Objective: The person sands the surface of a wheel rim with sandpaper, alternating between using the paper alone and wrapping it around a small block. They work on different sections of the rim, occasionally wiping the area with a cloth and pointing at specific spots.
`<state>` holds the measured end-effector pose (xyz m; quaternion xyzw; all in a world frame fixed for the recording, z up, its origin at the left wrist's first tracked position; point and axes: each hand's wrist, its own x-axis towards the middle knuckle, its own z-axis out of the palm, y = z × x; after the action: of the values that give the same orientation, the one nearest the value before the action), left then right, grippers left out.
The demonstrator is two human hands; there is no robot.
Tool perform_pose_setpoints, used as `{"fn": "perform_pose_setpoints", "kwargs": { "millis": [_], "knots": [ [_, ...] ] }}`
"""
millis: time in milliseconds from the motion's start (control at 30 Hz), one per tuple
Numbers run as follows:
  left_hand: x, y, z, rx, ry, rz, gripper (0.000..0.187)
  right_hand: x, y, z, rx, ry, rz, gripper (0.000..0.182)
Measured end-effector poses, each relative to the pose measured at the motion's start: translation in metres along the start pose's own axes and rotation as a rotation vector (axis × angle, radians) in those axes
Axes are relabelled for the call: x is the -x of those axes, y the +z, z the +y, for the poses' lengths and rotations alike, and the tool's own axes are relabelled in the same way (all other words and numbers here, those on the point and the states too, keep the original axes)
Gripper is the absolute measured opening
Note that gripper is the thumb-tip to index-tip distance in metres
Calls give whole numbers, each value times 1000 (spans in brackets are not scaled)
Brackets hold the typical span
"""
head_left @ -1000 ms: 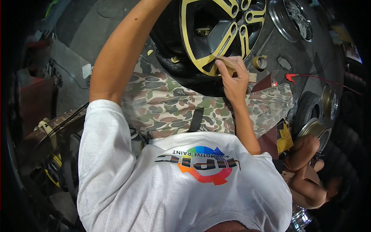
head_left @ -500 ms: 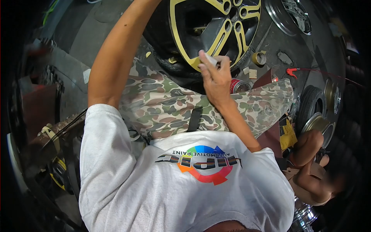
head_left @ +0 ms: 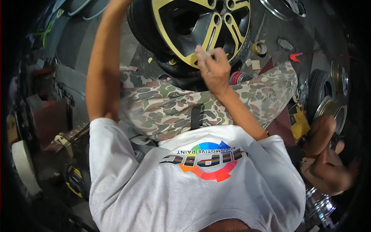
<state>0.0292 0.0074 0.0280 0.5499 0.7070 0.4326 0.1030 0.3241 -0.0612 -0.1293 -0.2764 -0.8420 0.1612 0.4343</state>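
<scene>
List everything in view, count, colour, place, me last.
Wheel: one, black and yellow, top centre
Tape roll: one, yellowish, right of wheel
Can: one, red and silver, below wheel
Nozzle tool: one, red, upper right
Loose tyre: one, dark, right
Loose rims: at least four, silver or gold, right
Packet: one, yellow, right
Other person: one, lower right
Trousers: one pair, camouflage, centre
Shirt: one, white, bottom
Right hand: one, before wheel
Left arm: one, upper left
</scene>
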Motion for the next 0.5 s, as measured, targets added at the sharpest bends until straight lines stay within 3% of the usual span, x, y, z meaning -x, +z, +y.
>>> {"fn": "perform_pose_setpoints", "kwargs": {
  "millis": [33, 67, 133, 267, 333, 433, 500],
  "knots": [
    [-8, -13, -29, 104, 148, -32, 45, 0, 1, 9, -7, 17, 31, 26],
    [0, -26, -32, 226, 54, 6, 45, 2, -1, 3, -2, 41, 49, 26],
    [30, -61, -36, 66, 45, 14, 59, 1, -1, -19, -181, -52, -6, 25],
    [104, -94, -46, -151, -514, -395, 80, 0, -3, -6, -62, -112, 13, 23],
    [131, -111, -81, -285, -583, -617, 81, 0, -5, 4, 40, -86, -18, 23],
    [163, -108, -90, -182, -876, -542, 79, 0, 6, -20, -157, -116, 83, 26],
    [164, -103, -87, -176, -936, -534, 77, 0, 5, -16, -151, -135, 68, 26]
  ]
}}
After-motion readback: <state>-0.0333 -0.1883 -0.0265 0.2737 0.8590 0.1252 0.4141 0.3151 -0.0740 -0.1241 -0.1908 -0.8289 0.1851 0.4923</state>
